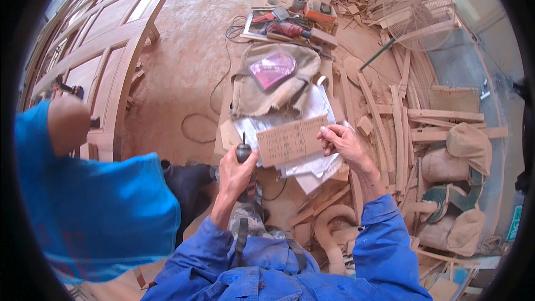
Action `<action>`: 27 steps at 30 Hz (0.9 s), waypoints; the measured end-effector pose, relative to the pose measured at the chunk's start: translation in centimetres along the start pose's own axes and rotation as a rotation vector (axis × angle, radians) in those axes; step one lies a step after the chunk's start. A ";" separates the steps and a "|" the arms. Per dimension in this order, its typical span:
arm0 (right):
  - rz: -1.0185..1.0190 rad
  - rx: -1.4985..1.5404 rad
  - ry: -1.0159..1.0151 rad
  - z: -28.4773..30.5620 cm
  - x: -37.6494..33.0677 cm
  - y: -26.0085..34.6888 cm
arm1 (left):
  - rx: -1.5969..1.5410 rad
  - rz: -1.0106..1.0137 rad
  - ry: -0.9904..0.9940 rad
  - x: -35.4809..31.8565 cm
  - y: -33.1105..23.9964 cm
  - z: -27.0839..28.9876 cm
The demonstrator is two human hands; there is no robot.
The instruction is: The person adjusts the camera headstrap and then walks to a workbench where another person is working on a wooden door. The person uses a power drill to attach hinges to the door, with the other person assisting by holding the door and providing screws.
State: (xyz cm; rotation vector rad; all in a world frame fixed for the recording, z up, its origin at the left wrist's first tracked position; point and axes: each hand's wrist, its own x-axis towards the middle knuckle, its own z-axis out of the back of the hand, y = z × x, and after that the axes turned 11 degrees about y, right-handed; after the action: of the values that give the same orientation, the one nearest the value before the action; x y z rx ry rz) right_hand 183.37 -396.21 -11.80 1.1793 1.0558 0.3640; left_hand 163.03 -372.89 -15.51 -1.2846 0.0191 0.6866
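Observation:
My left hand (235,174) is closed around a dark tool (243,151) with a round collar and a thin tip pointing up, like a drill chuck with a bit; its lower part is hidden. Beside that hand, a flat tan board (291,144) with rows of handwriting rests over loose white papers (319,164). The fingers of my right hand (344,144) are pinched together at the board's right end. Whether they grip its edge or something small cannot be made out. Past the papers lies a brown cloth bag (253,86) with a pink clear packet (273,69) on top.
Farther off are a red power tool (287,28), cables and an orange box (320,11). A person in a blue shirt (111,212) is close on my left, before panelled wooden doors (108,78). Wood strips (398,134), a fan (418,14) and a dust collector (446,203) occupy the right.

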 end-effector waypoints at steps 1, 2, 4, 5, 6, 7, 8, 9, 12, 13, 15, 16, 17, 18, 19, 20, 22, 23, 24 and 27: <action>-0.019 -0.047 -0.013 0.8 2.3 1.9 | 0.065 0.018 -0.079 3.7 -0.3 0.5; -0.053 -0.043 -0.019 2.3 4.4 2.2 | 0.139 0.005 -0.117 8.1 0.3 -0.2; -0.107 -0.050 -0.044 5.7 9.0 2.4 | 0.317 0.037 -0.174 16.0 1.0 -2.0; -0.132 -0.063 -0.066 7.4 11.2 2.3 | 0.390 0.048 -0.190 19.7 1.6 -3.0; -0.148 -0.072 -0.071 8.7 13.9 2.6 | 0.432 0.061 -0.184 22.9 2.2 -3.7; -0.113 -0.065 -0.073 9.9 16.6 3.2 | 0.473 0.073 -0.179 26.1 2.8 -4.2; -0.083 -0.048 -0.064 10.5 19.8 3.5 | 0.523 0.098 -0.174 28.9 3.8 -4.4; -0.056 -0.037 -0.074 11.3 22.3 4.1 | 0.574 0.070 -0.183 31.1 4.7 -5.2; 0.001 -0.023 -0.100 13.3 29.9 5.8 | 0.735 -0.005 -0.238 34.6 6.9 -7.7; 0.033 -0.020 -0.106 13.5 32.8 6.3 | 0.725 0.008 -0.236 35.2 7.1 -8.1; 0.110 0.018 -0.040 14.1 39.1 6.9 | 0.716 0.046 -0.217 35.6 6.9 -8.1; 0.145 0.042 0.009 13.8 42.7 7.1 | 0.648 0.112 -0.231 35.9 7.2 -7.8; 0.188 0.062 0.052 13.5 46.1 7.6 | 0.641 0.114 -0.237 36.0 7.4 -7.6; 0.189 0.142 0.070 13.1 49.0 8.6 | 0.625 0.097 -0.244 36.0 7.4 -7.7; 0.189 0.225 0.094 12.3 52.0 9.5 | 0.612 0.084 -0.254 35.9 7.4 -7.7; 0.220 0.310 0.069 12.4 55.3 9.3 | 0.574 0.099 -0.254 36.0 6.9 -7.9; 0.282 0.425 0.042 11.8 61.9 10.3 | 0.551 0.083 -0.241 36.5 6.7 -7.9; 0.297 0.465 0.036 11.3 64.7 10.8 | 0.549 0.091 -0.239 36.2 7.0 -7.6; 0.345 0.495 0.122 12.1 67.6 10.8 | 0.557 0.114 -0.224 36.2 6.5 -7.4; 0.437 0.580 0.021 12.1 73.7 11.2 | 0.609 0.147 -0.216 36.1 5.4 -7.3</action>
State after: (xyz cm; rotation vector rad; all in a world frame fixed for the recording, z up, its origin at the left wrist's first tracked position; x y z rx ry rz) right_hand 233.36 -345.63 -37.17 1.9418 0.9416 0.4210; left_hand 192.00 -362.19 -36.26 -0.6261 0.1372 0.8609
